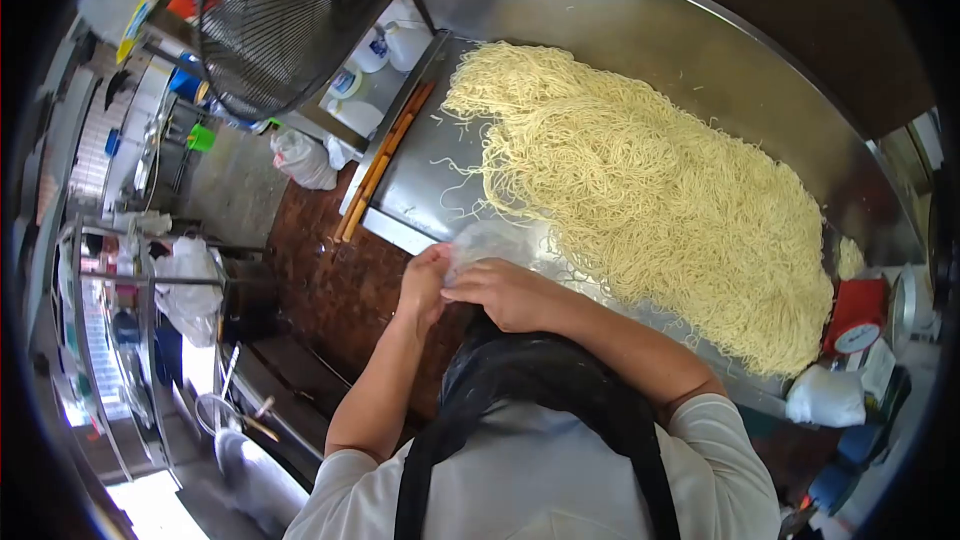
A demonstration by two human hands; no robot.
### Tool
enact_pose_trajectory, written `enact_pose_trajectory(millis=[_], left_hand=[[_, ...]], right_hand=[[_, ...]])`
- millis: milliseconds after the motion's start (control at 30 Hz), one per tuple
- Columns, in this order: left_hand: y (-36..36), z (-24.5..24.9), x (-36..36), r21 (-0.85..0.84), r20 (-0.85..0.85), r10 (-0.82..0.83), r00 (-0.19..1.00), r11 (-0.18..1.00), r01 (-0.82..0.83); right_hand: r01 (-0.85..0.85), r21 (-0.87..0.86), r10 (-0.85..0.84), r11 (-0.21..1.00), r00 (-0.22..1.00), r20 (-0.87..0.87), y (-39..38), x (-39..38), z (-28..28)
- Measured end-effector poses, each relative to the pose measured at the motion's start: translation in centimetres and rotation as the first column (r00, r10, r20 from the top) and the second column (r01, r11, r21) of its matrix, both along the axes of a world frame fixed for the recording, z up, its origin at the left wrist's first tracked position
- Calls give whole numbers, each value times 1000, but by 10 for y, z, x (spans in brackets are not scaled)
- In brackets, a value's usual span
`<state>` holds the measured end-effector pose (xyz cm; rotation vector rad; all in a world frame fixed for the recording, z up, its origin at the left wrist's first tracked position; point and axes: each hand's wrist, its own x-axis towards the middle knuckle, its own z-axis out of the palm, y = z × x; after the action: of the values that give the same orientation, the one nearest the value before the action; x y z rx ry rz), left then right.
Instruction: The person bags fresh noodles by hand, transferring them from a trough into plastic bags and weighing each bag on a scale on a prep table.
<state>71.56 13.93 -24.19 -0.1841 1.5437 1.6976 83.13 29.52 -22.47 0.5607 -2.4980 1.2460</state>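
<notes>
A thin clear plastic bag [488,240] is at the near edge of the steel table, gripped by both hands. My left hand [428,282] pinches its left side, fingers closed. My right hand [500,292] lies across the bag's near side with fingers bent onto it; the fingertips are partly hidden. Beyond the bag, a large heap of pale yellow noodles [640,180] spreads over the table [410,190], with loose strands near its left end. The noodles are apart from both hands.
Long wooden sticks [385,160] lie along the table's left edge. A red scale [855,315] and a white plastic bundle [826,397] sit at the right end. A wire-caged fan [275,25] stands upper left, near white jugs [408,45]. Metal shelving [150,280] is at left.
</notes>
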Motion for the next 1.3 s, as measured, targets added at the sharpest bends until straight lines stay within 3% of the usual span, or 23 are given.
enact_pose_trajectory(millis=[67, 100, 200, 267, 333, 367, 467, 500, 533, 633, 700, 733, 833, 900, 967, 1000, 1067, 1133, 1200, 1267, 1300], left_hand=[[-6, -13, -33, 16, -42, 74, 996, 997, -73], [-7, -24, -49, 36, -57, 112, 992, 993, -110], [-10, -48, -98, 69, -66, 133, 989, 989, -129], [-25, -79, -135, -37, -164, -24, 986, 999, 19], [-11, -83, -152, -212, -297, -161, 941, 972, 100], [-6, -66, -158, -175, -195, -215, 957, 968, 182], [-2, -39, -173, -286, -197, -394, 898, 899, 331], [-9, -49, -179, -342, -282, -446, 849, 874, 346], [-14, -52, -186, -396, -256, -494, 831, 838, 376], [-30, -58, -197, -390, -251, -493, 833, 839, 379], [-42, -58, -204, -305, -229, -399, 888, 895, 324], [-45, -54, -212, -299, -134, -350, 927, 906, 298], [-49, -53, -233, -259, -187, -241, 952, 947, 189], [-50, -68, -248, -259, -257, -261, 931, 946, 194], [-38, -64, -259, -441, -359, -489, 795, 840, 317], [-31, -60, -264, -534, -386, -600, 701, 765, 360], [-23, -57, -274, -746, -400, -815, 420, 556, 367], [-8, -55, -279, -850, -391, -901, 187, 431, 303], [33, -41, -270, -822, -542, -836, 88, 549, 149], [79, -34, -263, -628, -692, -698, 184, 708, 323], [100, -43, -255, -539, -656, -692, 301, 709, 455]], right_hand=[[77, -142, -71, 987, 997, 42, 12, -22, -1], [202, -134, -183, 970, 973, 143, 19, -28, -4], [491, 25, -483, 871, 844, 232, 44, -73, -38], [592, 163, -608, 789, 713, 350, 60, -111, -47], [599, 289, -663, 747, 639, 391, 85, -160, -72], [610, 367, -712, 702, 594, 375, 102, -187, -87], [664, 557, -859, 498, 464, 216, 149, -260, -101], [644, 623, -888, 444, 408, 212, 171, -284, -112], [615, 686, -914, 388, 354, 200, 192, -304, -123], [519, 787, -931, 333, 311, 189, 222, -326, -141], [494, 767, -901, 410, 348, 257, 235, -327, -149], [477, 753, -880, 454, 370, 297, 233, -326, -154], [523, 573, -775, 631, 434, 458, 208, -290, -180], [536, 518, -745, 666, 509, 431, 180, -249, -183], [549, 359, -642, 755, 503, 579, 164, -214, -156], [572, 324, -640, 753, 523, 563, 159, -205, -133], [617, 252, -638, 746, 551, 537, 154, -187, -74], [510, 264, -561, 819, 613, 556, 152, -177, 3], [416, 325, -527, 849, 701, 481, 146, -162, 15], [355, 454, -511, 817, 810, 287, 146, -126, -13], [367, 556, -603, 746, 726, 330, 140, -112, -37]])
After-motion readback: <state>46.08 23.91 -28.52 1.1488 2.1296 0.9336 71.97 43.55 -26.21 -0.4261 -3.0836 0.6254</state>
